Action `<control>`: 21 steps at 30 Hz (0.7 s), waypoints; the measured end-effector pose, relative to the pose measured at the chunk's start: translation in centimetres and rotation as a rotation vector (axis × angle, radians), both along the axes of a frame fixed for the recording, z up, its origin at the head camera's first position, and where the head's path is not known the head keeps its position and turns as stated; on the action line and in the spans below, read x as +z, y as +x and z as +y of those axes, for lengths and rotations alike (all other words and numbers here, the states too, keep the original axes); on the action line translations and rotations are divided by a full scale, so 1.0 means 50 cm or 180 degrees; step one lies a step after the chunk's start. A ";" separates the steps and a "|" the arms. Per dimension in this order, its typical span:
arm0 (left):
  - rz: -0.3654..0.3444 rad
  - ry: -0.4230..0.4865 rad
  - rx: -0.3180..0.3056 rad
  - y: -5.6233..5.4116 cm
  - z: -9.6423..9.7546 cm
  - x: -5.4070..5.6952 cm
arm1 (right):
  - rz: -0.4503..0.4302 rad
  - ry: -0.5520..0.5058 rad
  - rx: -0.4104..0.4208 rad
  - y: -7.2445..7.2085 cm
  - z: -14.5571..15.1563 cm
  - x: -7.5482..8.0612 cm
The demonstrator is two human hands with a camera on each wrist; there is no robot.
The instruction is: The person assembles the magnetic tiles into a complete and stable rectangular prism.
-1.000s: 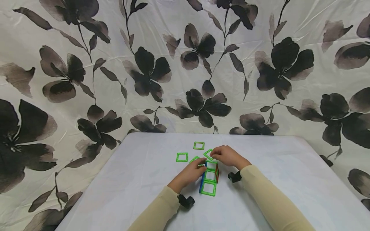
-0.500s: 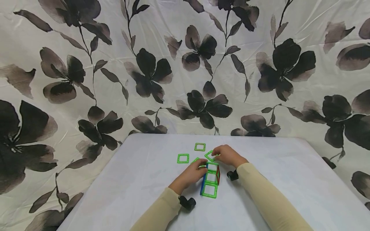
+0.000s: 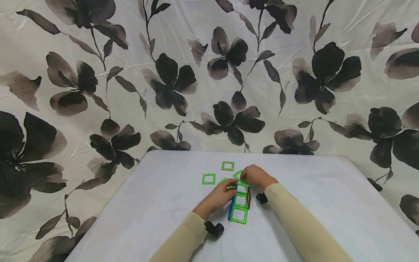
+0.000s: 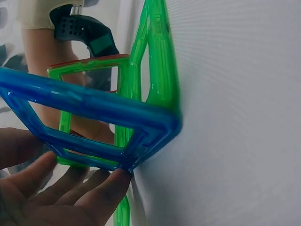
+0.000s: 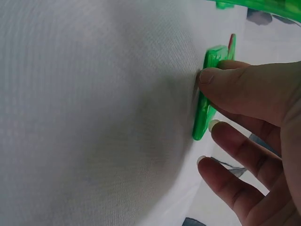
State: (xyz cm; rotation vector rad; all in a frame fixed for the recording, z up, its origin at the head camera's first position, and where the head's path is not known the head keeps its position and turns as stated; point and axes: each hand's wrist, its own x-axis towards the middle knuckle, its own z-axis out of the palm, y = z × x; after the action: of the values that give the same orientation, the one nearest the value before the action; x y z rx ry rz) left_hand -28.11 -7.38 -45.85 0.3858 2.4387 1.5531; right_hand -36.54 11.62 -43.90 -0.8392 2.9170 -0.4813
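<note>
Green square magnetic tiles (image 3: pixel 241 206) lie joined in a row on the table. Blue tiles (image 4: pixel 89 100) stand upright along the row's left side, and a red piece (image 3: pixel 249 198) stands along its right. My left hand (image 3: pixel 217 199) is at the far end of the blue side, its fingers and thumb holding a blue square tile by its edges. Just beyond the row, my right hand (image 3: pixel 258 176) pinches a green tile (image 5: pixel 202 120) between thumb and index finger; the tile is low at the table surface. The fingers partly cover this tile in the head view.
Two loose green square tiles lie farther off, one green tile (image 3: pixel 208 183) to the left and another green tile (image 3: pixel 227 162) at the back. A further green piece (image 3: pixel 223 179) is partly hidden behind my left hand. A floral cloth (image 3: pixel 183 127) hangs behind the white table (image 3: pixel 147 203).
My right hand has shifted slightly in over the green tile, covering more of it. The left hand stays at the blue side, and the whole head view has drifted a little.
</note>
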 end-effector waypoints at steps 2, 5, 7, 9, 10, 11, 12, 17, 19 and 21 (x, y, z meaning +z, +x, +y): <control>0.0002 -0.0001 -0.0003 0.000 0.001 0.000 | 0.0001 0.0013 -0.0007 0.002 -0.002 0.002; -0.0007 -0.0015 -0.0002 0.001 0.001 0.001 | -0.0019 0.0033 -0.0043 0.007 -0.005 0.005; -0.0018 -0.0011 -0.0004 0.001 0.002 0.002 | -0.0025 0.0058 -0.0059 0.010 -0.006 0.007; -0.0029 -0.0027 0.0007 0.000 0.003 0.003 | -0.0032 0.0083 -0.0063 0.011 -0.006 0.008; -0.0032 -0.0031 0.0014 -0.001 0.003 0.004 | -0.0033 0.0095 -0.0068 0.011 -0.006 0.008; -0.0032 -0.0041 0.0021 -0.001 0.004 0.004 | -0.0036 0.0100 -0.0073 0.011 -0.006 0.009; -0.0037 -0.0054 0.0033 -0.002 0.004 0.005 | -0.0042 0.0113 -0.0082 0.011 -0.007 0.009; -0.0052 -0.0089 0.0041 -0.005 0.006 0.010 | -0.0130 0.0163 -0.0164 0.010 -0.005 0.009; -0.0056 -0.0088 0.0033 -0.005 0.005 0.012 | -0.0153 0.0181 -0.0175 0.010 -0.004 0.009; -0.0054 -0.0088 0.0026 -0.005 0.005 0.014 | -0.0150 0.0196 -0.0179 0.010 -0.003 0.009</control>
State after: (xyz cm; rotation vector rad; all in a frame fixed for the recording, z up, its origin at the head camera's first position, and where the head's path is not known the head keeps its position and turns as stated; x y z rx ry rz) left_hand -28.37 -7.11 -45.12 0.3568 2.4494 1.5178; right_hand -36.05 11.48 -43.46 -0.7297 2.9026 -0.4070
